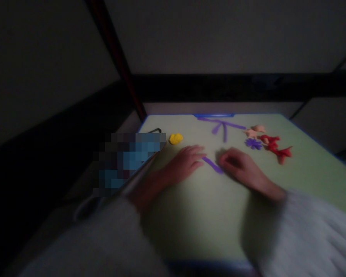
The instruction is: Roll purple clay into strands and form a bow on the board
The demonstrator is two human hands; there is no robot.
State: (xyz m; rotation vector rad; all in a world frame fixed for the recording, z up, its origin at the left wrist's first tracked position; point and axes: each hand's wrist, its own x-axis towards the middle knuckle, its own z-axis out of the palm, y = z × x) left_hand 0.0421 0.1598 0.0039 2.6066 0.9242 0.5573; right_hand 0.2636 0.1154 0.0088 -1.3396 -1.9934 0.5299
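A purple strip of modelling clay (213,165) lies slantwise on the pale tabletop between my hands. At its upper left end, my left hand (187,163) rests palm down with fingers stretched out, the fingertips touching or very near the strip. My right hand (238,164) is curled closed just past the strip's lower right end. Its palm side is hidden, so whether anything is inside cannot be made out. Farther back lie more thin purple clay strips (225,132), arranged in a branching shape. A yellow clay lump (175,139) sits beyond my left hand.
Right of the strips are a purple flower-like clay piece (253,144), a peach star-shaped piece (251,133) and several red pieces (272,146). A blurred-out screen-like object (132,161) stands at the left edge. The pale table (196,215) has a blue rim; a wall rises behind.
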